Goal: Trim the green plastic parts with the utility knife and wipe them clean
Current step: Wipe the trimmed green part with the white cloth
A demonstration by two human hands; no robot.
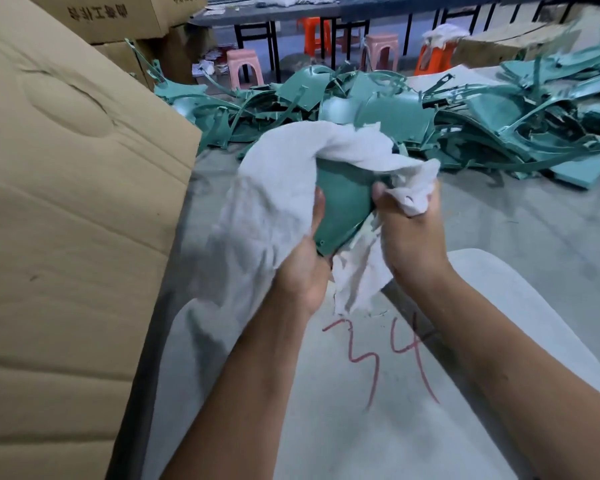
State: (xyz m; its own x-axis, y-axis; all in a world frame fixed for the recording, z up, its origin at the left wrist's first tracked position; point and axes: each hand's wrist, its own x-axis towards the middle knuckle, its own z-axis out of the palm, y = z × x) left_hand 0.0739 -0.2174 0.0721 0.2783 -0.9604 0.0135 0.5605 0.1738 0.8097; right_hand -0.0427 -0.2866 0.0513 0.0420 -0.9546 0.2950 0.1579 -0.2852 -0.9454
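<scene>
a big cardboard box [66, 220] stood at left; pink stools [243, 65] and orange stools [317, 32] sat under a long table [326, 10] behind.

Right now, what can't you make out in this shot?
Head view only:
- Utility knife: not visible anywhere.
- Green part: mostly wrapped by the white cloth; shape unclear.
- Left hand, right hand: fingers hidden behind cloth and part.
- Pile of green parts: blurred at the right edge.
</scene>
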